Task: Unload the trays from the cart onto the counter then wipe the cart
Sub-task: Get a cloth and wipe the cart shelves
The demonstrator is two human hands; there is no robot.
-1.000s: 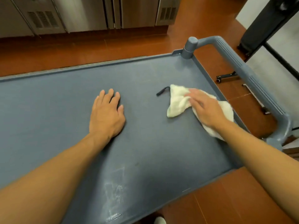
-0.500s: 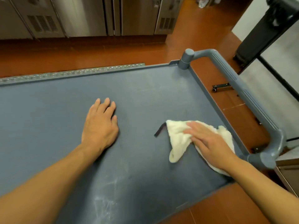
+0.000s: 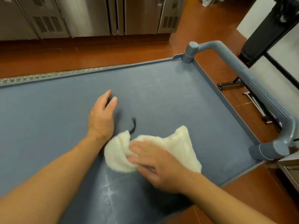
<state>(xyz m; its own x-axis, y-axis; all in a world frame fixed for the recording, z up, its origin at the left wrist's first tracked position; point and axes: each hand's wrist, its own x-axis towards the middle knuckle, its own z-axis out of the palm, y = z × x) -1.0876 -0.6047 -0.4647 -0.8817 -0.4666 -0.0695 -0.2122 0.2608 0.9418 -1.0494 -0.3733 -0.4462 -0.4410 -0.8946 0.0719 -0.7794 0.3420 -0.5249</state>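
Right hand (image 3: pixel 160 165) flat, pressing cloth (image 3: pixel 178 146) at cart's (image 3: pixel 161 94) 5 o'clock, scrubbing. Left hand (image 3: pixel 101 117) open, empty, bracing cart.

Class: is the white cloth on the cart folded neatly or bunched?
Bunched: the cloth lies crumpled in uneven lumps under the right hand.

A grey-blue cart (image 3: pixel 161 88) stands on a red-brown floor (image 3: pixel 97 52); its flat top shelf has a low raised rim and a grey tubular handle (image 3: pixel 252 88) along the right end. A crumpled white cloth (image 3: pixel 178 143) with a short dark loop (image 3: pixel 133 125) lies on the shelf near the front right. Pale streaks (image 3: pixel 108 189) mark the surface near the front edge, and fainter ones show toward the far right corner.
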